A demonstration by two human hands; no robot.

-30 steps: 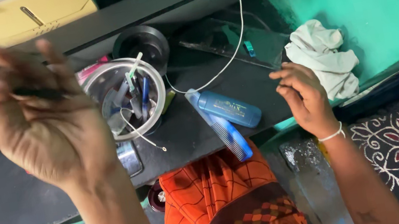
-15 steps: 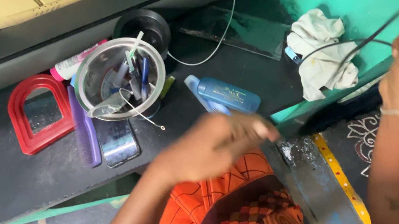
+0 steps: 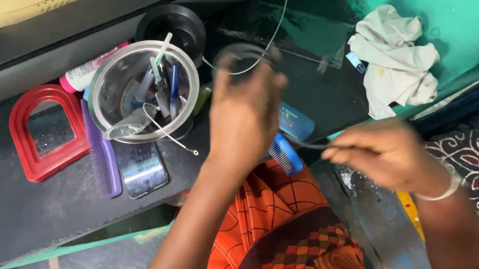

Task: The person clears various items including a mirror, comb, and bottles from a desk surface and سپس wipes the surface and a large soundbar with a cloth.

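Dark thin band (image 3: 312, 145), blurred, stretched between both hands, long axis running left-up to right-down above desk (image 3: 15, 215) front edge. Left hand (image 3: 246, 117) curled, grip unclear; right hand (image 3: 383, 153) pinched shut on band's end. Steel bowl (image 3: 143, 92) just left; white cloth (image 3: 394, 62) well right.

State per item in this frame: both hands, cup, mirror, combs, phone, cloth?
left hand: raised over the shelf, blurred, grip unclear
right hand: pinching a thin dark strand
steel cup: upright, full of pens
red mirror: lying flat, face up
purple comb: flat beside the mirror
phone: flat, screen dark
blue comb: partly under the left hand
white cloth: crumpled
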